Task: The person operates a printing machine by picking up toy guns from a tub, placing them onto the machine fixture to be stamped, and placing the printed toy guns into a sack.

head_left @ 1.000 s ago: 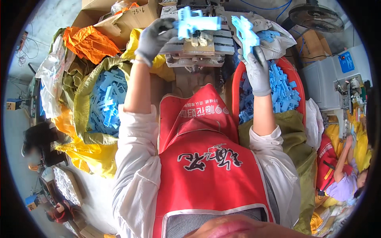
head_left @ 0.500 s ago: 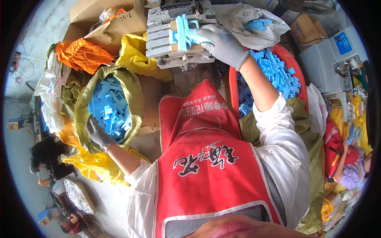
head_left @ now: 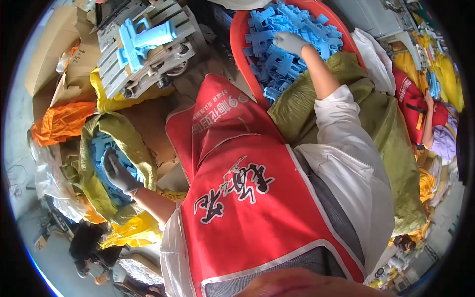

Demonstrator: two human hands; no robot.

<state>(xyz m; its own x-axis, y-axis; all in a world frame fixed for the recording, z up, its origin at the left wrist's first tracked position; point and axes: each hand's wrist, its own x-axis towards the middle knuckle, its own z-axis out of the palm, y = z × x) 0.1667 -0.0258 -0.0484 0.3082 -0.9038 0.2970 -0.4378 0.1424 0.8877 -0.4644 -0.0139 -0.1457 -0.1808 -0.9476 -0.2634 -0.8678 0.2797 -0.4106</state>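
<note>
Nearest, red apron [head_left: 257, 198] with white-edged hem and white printed characters across chest. Left hand [head_left: 118, 173], grey-gloved, sunk among blue plastic parts [head_left: 101, 148] inside yellow-green sack [head_left: 133, 143], grip hidden, cannot tell; orange bag [head_left: 59, 123] beyond. Farther, right hand [head_left: 289, 42] laid flat, grip loose, on blue pieces [head_left: 277, 59] in red basket [head_left: 240, 54]; light-blue part [head_left: 146, 38] on grey slatted fixture [head_left: 143, 54].
</note>
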